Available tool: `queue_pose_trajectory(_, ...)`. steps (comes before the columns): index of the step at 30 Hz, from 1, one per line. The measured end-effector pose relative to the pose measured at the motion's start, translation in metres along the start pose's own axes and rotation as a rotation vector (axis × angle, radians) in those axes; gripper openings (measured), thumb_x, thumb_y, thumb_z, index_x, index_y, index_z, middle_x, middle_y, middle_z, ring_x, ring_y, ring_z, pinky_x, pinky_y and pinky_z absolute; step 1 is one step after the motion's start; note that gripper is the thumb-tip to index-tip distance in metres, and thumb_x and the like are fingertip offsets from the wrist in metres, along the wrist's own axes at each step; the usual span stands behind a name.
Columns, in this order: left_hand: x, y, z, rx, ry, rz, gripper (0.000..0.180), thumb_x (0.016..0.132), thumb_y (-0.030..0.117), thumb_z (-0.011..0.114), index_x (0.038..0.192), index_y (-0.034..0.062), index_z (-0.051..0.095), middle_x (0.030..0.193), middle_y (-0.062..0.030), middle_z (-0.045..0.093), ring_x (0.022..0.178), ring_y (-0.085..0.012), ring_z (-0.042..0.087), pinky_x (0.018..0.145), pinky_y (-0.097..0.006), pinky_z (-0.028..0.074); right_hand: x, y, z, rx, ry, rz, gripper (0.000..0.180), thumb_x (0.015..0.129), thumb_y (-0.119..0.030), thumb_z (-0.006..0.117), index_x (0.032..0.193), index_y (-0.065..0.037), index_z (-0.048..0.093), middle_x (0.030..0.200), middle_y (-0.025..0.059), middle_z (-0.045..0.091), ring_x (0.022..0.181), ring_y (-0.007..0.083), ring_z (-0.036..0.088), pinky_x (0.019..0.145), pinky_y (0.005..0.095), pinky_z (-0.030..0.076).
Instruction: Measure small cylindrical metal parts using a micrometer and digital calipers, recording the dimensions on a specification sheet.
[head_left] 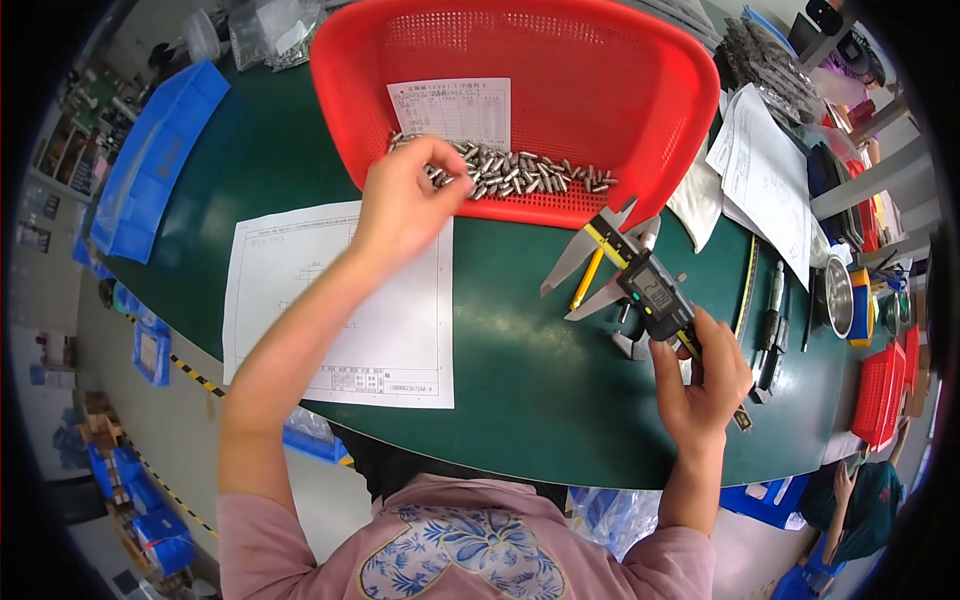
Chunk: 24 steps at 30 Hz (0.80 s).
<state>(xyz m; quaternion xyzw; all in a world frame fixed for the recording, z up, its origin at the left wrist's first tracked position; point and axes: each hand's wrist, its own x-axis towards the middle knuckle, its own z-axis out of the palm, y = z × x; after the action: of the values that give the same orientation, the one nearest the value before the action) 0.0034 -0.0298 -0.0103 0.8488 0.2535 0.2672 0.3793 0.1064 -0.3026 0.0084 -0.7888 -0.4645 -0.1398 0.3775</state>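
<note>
My right hand (pixel 705 385) grips a digital caliper (pixel 655 295) by its beam, the jaws apart and pointing away over the table. Nothing shows between those jaws. At the near left edge of a red plastic basket (pixel 660 80), my left hand (pixel 412 200) is closed in a pinch; whatever its fingertips hold is too small to make out. Short shiny metal pins (pixel 530 178) lie heaped along the basket's near side, close by those fingers. A printed card (pixel 470 110) rests inside the basket behind them.
A drawing sheet (pixel 405 350) lies under my left forearm. On the green table (pixel 500 420), a yellow pencil (pixel 588 278) and a micrometer (pixel 632 340) sit near the caliper. Papers (pixel 770 180) and a metal bowl (pixel 835 295) stand right; a blue bin (pixel 160 165) is left. Another person (pixel 855 505) is at far right.
</note>
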Motion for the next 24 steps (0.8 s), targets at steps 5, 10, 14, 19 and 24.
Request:
queue_pose_trajectory(5, -0.067, 0.043, -0.004, -0.667, -0.312, -0.262, 0.015, 0.072, 0.001, 0.066, 0.082, 0.0026, 0.055, 0.075, 0.0018, 0.055, 0.055, 0.0006, 0.039, 0.050, -0.016, 0.033, 0.003, -0.007, 0.003, -0.003, 0.046, -0.101, 0.040, 0.060, -0.004, 0.071, 0.097, 0.004, 0.058, 0.061, 0.0082, 0.054, 0.046, 0.0143, 0.050, 0.042, 0.0229, 0.038)
queue_pose_trajectory(10, -0.082, 0.047, -0.005, -0.926, -0.438, -0.466, 0.017, 0.073, 0.003, 0.068, 0.085, -0.0001, 0.057, 0.068, 0.0027, 0.054, 0.053, 0.0019, 0.039, 0.049, -0.014, 0.032, 0.002, -0.012, 0.005, -0.031, 0.014, -0.148, 0.041, 0.057, -0.006, 0.073, 0.095, 0.002, 0.060, 0.058, 0.0063, 0.053, 0.044, 0.0153, 0.049, 0.040, 0.0238, 0.037)
queue_pose_trajectory(14, -0.084, 0.048, -0.007, -0.937, -0.418, -0.488, 0.018, 0.074, 0.004, 0.068, 0.087, -0.0006, 0.057, 0.068, 0.0024, 0.054, 0.053, 0.0020, 0.039, 0.048, -0.014, 0.032, 0.000, -0.013, 0.008, -0.057, -0.003, -0.199, 0.042, 0.057, -0.009, 0.074, 0.095, 0.001, 0.061, 0.056, 0.0051, 0.051, 0.043, 0.0154, 0.048, 0.039, 0.0241, 0.035)
queue_pose_trajectory(19, -0.090, 0.051, -0.008, -0.938, -0.388, -0.515, 0.020, 0.074, 0.005, 0.068, 0.089, -0.0010, 0.057, 0.072, 0.0006, 0.057, 0.056, 0.0015, 0.042, 0.050, -0.014, 0.035, -0.001, -0.012, 0.009, -0.067, 0.016, -0.242, 0.041, 0.057, -0.012, 0.075, 0.093, 0.001, 0.060, 0.054, 0.0047, 0.049, 0.042, 0.0154, 0.047, 0.038, 0.0246, 0.034)
queue_pose_trajectory(24, -0.090, 0.056, -0.009, -0.993, -0.414, -0.556, 0.021, 0.074, 0.005, 0.067, 0.091, -0.0011, 0.056, 0.080, -0.0028, 0.060, 0.064, -0.0006, 0.050, 0.056, -0.015, 0.040, -0.003, -0.015, 0.001, -0.123, -0.013, -0.163, 0.036, 0.057, -0.019, 0.077, 0.083, -0.002, 0.057, 0.053, 0.0046, 0.047, 0.041, 0.0184, 0.046, 0.038, 0.0268, 0.034)
